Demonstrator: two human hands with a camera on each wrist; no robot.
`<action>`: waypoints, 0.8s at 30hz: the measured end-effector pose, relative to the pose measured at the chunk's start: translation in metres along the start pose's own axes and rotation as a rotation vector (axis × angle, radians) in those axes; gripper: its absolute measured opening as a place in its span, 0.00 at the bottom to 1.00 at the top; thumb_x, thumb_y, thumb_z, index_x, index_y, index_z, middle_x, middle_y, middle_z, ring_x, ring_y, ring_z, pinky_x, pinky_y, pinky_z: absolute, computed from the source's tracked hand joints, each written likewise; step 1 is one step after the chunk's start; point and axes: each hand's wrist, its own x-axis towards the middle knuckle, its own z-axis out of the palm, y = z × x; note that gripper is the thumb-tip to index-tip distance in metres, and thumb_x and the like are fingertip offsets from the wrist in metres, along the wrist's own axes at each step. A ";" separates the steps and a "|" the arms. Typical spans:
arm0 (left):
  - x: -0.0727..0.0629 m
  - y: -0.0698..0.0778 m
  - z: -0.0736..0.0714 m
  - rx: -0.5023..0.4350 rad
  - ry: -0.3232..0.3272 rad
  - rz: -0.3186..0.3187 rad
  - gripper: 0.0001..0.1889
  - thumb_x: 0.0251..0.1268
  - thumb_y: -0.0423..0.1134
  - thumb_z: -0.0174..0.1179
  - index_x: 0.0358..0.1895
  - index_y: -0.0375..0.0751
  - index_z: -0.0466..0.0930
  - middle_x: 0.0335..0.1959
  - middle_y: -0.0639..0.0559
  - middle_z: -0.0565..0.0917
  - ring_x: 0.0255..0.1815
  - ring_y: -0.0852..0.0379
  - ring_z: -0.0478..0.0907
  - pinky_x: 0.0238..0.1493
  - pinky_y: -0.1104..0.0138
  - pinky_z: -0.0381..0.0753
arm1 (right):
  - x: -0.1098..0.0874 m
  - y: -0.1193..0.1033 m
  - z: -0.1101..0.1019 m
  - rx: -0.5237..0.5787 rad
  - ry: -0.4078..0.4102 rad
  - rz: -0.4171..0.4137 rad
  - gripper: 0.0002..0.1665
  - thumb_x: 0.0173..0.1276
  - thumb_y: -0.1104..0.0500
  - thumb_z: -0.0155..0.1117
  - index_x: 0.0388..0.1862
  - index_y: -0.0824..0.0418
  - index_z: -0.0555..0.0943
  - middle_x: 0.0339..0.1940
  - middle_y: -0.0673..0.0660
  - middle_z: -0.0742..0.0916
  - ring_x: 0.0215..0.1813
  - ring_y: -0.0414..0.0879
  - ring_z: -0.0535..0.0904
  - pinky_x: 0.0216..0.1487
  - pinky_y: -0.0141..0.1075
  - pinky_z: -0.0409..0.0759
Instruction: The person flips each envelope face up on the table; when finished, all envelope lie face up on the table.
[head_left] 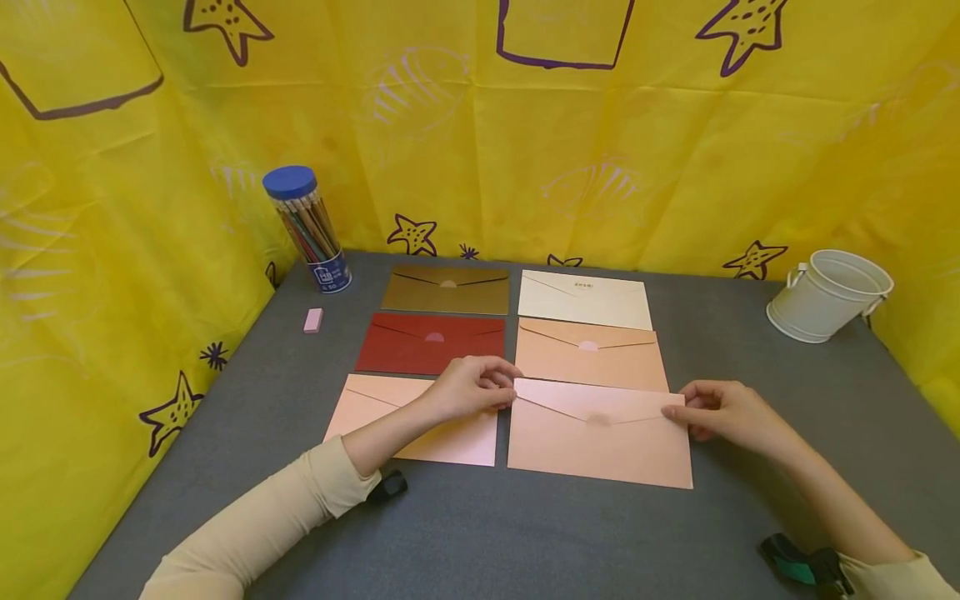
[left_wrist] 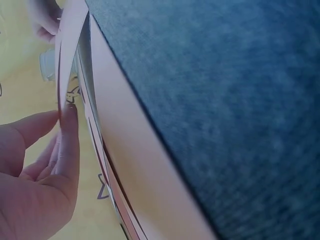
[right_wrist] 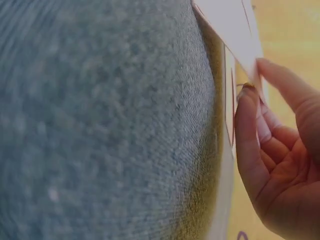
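Observation:
Both hands pinch a pale pink envelope [head_left: 600, 450] by its left and right edges, flap side up, at the front right of a two-column layout. My left hand [head_left: 472, 387] has thumb and fingertips on its upper left edge; the left wrist view shows the envelope [left_wrist: 70, 50] raised off the table there. My right hand [head_left: 723, 412] grips the opposite edge, thumb on top. To the left lies a peach envelope [head_left: 457, 442], partly hidden under the left forearm. Behind are a red envelope [head_left: 405, 350], an orange-peach envelope [head_left: 555, 358], a gold envelope [head_left: 420, 296] and a cream envelope [head_left: 615, 308].
A clear tub of pencils [head_left: 307, 225] with a blue lid stands at the back left, a small pink eraser [head_left: 312, 321] in front of it. At the back right stands a white metal bucket [head_left: 817, 300]. Yellow patterned cloth [head_left: 487, 167] hangs around the grey table [head_left: 525, 542].

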 end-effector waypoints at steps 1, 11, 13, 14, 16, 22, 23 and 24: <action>0.000 0.000 0.000 0.034 -0.004 0.005 0.15 0.61 0.34 0.67 0.50 0.38 0.83 0.35 0.52 0.85 0.32 0.60 0.83 0.33 0.69 0.81 | 0.000 0.000 0.001 -0.009 -0.004 0.006 0.23 0.63 0.46 0.70 0.43 0.65 0.80 0.25 0.53 0.83 0.28 0.46 0.81 0.32 0.34 0.82; -0.002 0.001 0.003 0.172 -0.046 -0.011 0.18 0.61 0.36 0.67 0.54 0.38 0.82 0.41 0.51 0.84 0.36 0.62 0.82 0.35 0.70 0.77 | 0.000 -0.003 0.007 -0.080 -0.004 -0.043 0.29 0.60 0.47 0.73 0.48 0.67 0.77 0.25 0.51 0.83 0.26 0.45 0.82 0.30 0.33 0.82; -0.002 0.001 0.003 0.179 -0.049 -0.012 0.17 0.61 0.36 0.67 0.54 0.38 0.82 0.41 0.52 0.84 0.36 0.62 0.82 0.35 0.70 0.77 | 0.000 -0.003 0.007 -0.101 0.001 -0.057 0.28 0.60 0.47 0.73 0.47 0.66 0.77 0.24 0.51 0.83 0.26 0.45 0.82 0.29 0.33 0.82; -0.002 0.001 0.003 0.181 -0.052 -0.011 0.17 0.61 0.37 0.67 0.54 0.38 0.82 0.41 0.52 0.84 0.36 0.62 0.81 0.35 0.70 0.77 | 0.000 -0.003 0.007 -0.109 0.003 -0.062 0.28 0.59 0.47 0.73 0.47 0.66 0.77 0.24 0.50 0.83 0.25 0.44 0.81 0.29 0.34 0.81; -0.002 0.001 0.003 0.180 -0.052 -0.013 0.17 0.61 0.37 0.67 0.53 0.38 0.82 0.40 0.53 0.84 0.35 0.62 0.80 0.34 0.70 0.76 | 0.000 -0.003 0.008 -0.124 0.007 -0.068 0.28 0.59 0.46 0.73 0.47 0.66 0.77 0.24 0.50 0.83 0.25 0.44 0.81 0.29 0.34 0.81; -0.002 0.000 0.003 0.178 -0.057 -0.009 0.17 0.62 0.39 0.66 0.54 0.38 0.82 0.40 0.54 0.84 0.32 0.61 0.77 0.30 0.70 0.75 | 0.000 -0.005 0.009 -0.147 0.018 -0.069 0.29 0.59 0.46 0.73 0.47 0.66 0.77 0.24 0.49 0.82 0.24 0.44 0.80 0.28 0.34 0.79; -0.002 0.000 0.004 0.176 -0.060 -0.012 0.17 0.62 0.39 0.65 0.54 0.38 0.82 0.40 0.54 0.84 0.31 0.61 0.77 0.30 0.70 0.75 | -0.001 -0.005 0.009 -0.147 0.017 -0.067 0.29 0.59 0.46 0.73 0.47 0.66 0.77 0.24 0.49 0.82 0.25 0.44 0.80 0.28 0.34 0.80; -0.002 0.000 0.004 0.172 -0.061 -0.017 0.17 0.63 0.39 0.65 0.54 0.38 0.82 0.40 0.54 0.83 0.31 0.61 0.77 0.30 0.70 0.75 | -0.001 -0.005 0.009 -0.145 0.016 -0.063 0.29 0.59 0.46 0.73 0.47 0.67 0.77 0.24 0.50 0.82 0.25 0.44 0.80 0.28 0.34 0.80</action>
